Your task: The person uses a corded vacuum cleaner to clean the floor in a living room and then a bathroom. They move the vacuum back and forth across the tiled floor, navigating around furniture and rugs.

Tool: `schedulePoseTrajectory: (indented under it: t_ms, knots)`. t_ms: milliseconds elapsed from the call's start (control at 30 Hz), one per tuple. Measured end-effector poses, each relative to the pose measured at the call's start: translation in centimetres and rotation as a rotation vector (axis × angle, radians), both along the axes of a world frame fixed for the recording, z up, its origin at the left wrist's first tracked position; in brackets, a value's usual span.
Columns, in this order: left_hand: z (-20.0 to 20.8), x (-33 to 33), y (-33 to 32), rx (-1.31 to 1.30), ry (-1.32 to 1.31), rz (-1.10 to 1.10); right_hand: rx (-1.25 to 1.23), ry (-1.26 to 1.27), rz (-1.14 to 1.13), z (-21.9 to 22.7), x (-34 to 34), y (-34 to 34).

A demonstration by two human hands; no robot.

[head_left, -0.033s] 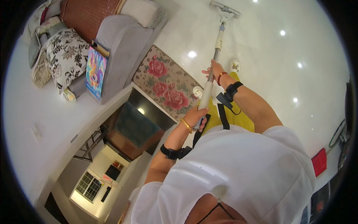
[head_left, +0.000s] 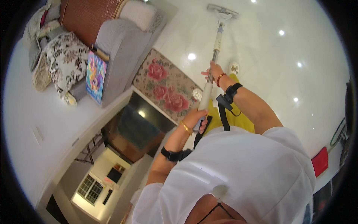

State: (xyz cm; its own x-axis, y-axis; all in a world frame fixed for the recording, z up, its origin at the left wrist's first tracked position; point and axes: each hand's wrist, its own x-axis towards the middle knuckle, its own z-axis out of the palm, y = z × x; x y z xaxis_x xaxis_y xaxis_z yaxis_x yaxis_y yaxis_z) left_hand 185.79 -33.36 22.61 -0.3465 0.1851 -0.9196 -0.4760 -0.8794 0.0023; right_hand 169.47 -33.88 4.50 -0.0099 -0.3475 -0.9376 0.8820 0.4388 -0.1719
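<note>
A flat mop (head_left: 205, 98) with a white and metal pole slants from my waist toward the far side. Its wide flat head (head_left: 223, 11) rests on the glossy pale floor. Low on the pole, my left hand (head_left: 195, 118) is wrapped around the grip end, close to a grey-blue part. Farther up, my right hand (head_left: 215, 71) closes around the metal section, a couple of its fingers sticking out to the left. Light-coloured shoes (head_left: 234, 68) show near the pole, below yellow trousers.
A rose-patterned mat (head_left: 164, 84) lies left of the pole, at a doorway. Beyond it stands a grey sofa (head_left: 125, 48) with a floral cushion (head_left: 67, 56) and a colourful picture board (head_left: 96, 76). Something red (head_left: 320, 162) is at the right edge.
The mop head sits very slightly nearer and to the left in view, and the surroundings have shifted a little. Both hands keep the same hold on the pole.
</note>
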Motion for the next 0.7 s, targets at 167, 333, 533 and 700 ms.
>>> schedulePoseTrajectory:
  t_ms: [167, 333, 533, 700]
  knots:
    - [-1.2, -5.2, 0.6, 0.235, 0.186, 0.204, 0.025, 0.288, 0.249, -1.1, -5.2, 0.1]
    - [-3.2, -10.4, -0.2, 0.084, 0.238, 0.063, 0.039, 0.170, -0.021, -3.1, -11.6, -2.0]
    - [-11.9, -22.4, -7.2, 0.028, 0.269, 0.059, -0.055, 0.482, 0.251, -6.5, -24.2, -8.9]
    - [-16.5, -25.6, -6.0, 0.028, 0.214, 0.137, 0.039, 0.701, 0.424, -9.3, -27.0, -8.1]
